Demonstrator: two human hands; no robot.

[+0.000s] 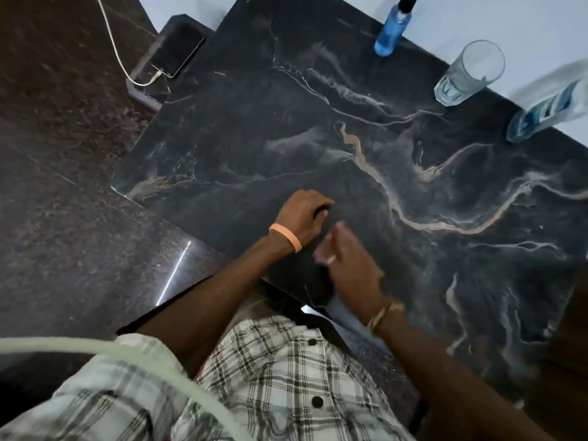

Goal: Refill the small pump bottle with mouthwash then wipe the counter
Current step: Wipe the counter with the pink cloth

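Head view, single frame. Clock positions are read on the counter, a dark marble slab with pale veins.

Containers:
- Small pump bottle, 12 o'clock, at the back edge by the wall. It stands upright with a dark pump top on. Blue liquid fills most of the clear body.
- Glass, 1 o'clock, upright and apart from the pump bottle. It is a clear tumbler with a thick base. I cannot tell whether any clear liquid is in it.
- Large mouthwash bottle, 2 o'clock, near the glass and cut off by the frame edge. It has a clear body and a blue-and-white label and looks bluish at the base. It is blurred, so I cannot read the fill level.

Hands:
- Left grip, 6 o'clock, near the front edge, with an orange wristband on the wrist. It is narrow: the fingers are curled under, with the knuckles on the stone. I see nothing held in it.
- Right grip, just beside the left one and nearer to me, with a gold bracelet on the wrist. It is motion-blurred, so I cannot tell if it is wide or narrow, or whether it holds anything.

Both hands are well apart from all three containers.

Other: a phone lies on a lower ledge at 10 o'clock, with a white cable plugged in.
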